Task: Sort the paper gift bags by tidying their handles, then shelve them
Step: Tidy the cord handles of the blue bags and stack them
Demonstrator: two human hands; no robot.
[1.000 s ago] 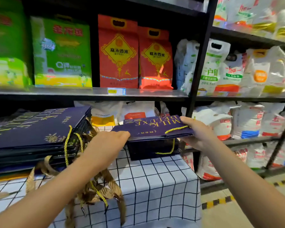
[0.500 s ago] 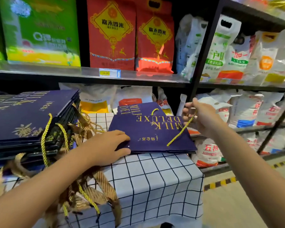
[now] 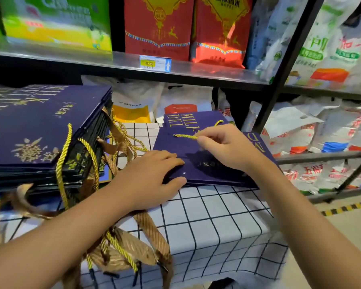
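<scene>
A flat navy gift bag (image 3: 198,161) with gold lettering lies on the checked tablecloth (image 3: 213,222), on top of another navy bag (image 3: 188,119) behind it. My left hand (image 3: 152,178) presses flat on the top bag's near left corner. My right hand (image 3: 223,147) pinches the bag's yellow rope handle (image 3: 184,136) and holds it over the bag's face. A tall stack of the same navy bags (image 3: 40,130) lies at the left, with yellow ropes and brown ribbon handles (image 3: 121,243) hanging off its near edge.
A black metal shelf (image 3: 196,71) with a price tag runs above the table, holding red and green rice bags. White sacks (image 3: 313,130) fill the lower shelves on the right. A black upright post (image 3: 279,80) stands right of the bags. Floor shows at lower right.
The bag was lowered flat onto the pile. My right hand took the yellow handle at the bag's right edge and brought it left over the bag's face. My left hand stayed on the near corner.
</scene>
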